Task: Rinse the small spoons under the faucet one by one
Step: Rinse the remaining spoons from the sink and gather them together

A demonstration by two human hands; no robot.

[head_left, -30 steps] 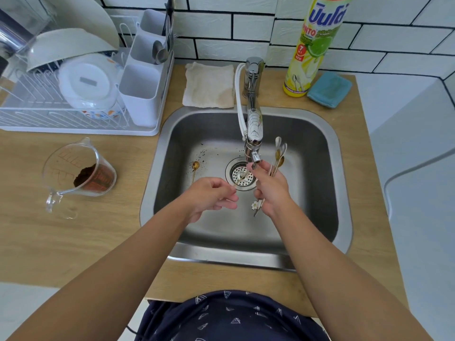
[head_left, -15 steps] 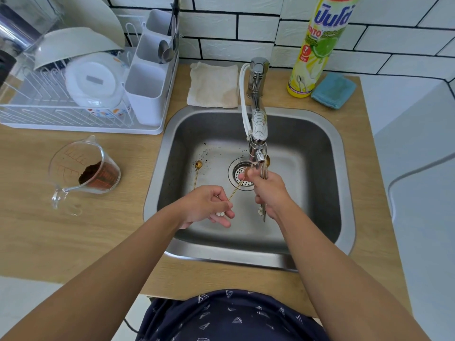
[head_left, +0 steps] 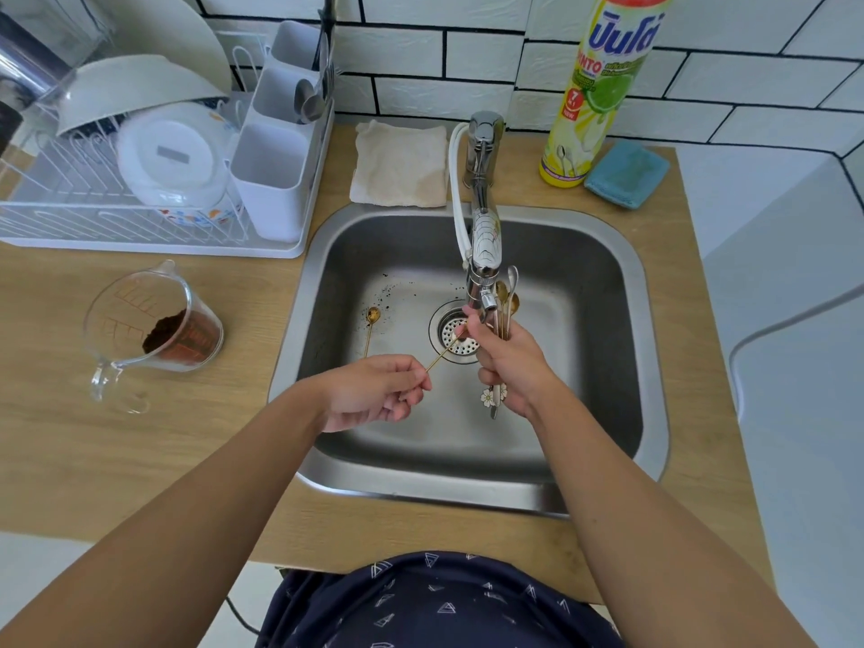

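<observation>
Head view, centre frame: my left hand (head_left: 374, 390) pinches the handle end of 1 thin gold spoon (head_left: 442, 355), bowl end up under the faucet (head_left: 484, 254) over the drain (head_left: 456, 336). My right hand (head_left: 512, 367) grips a bundle of spoons (head_left: 505, 301), bowls up beside the spout, handles poking out below the fist; its fingertips touch the spoon at the bowl end. 1 more gold spoon (head_left: 371, 325) lies on the sink (head_left: 608, 320) floor, centre-left. Can't tell if water's running. Judgement: spoons are light, stiff, slick when wet, so pinch firmly near the handle end and keep the bundle clenched. Measuring cup (head_left: 154, 329) at left.
</observation>
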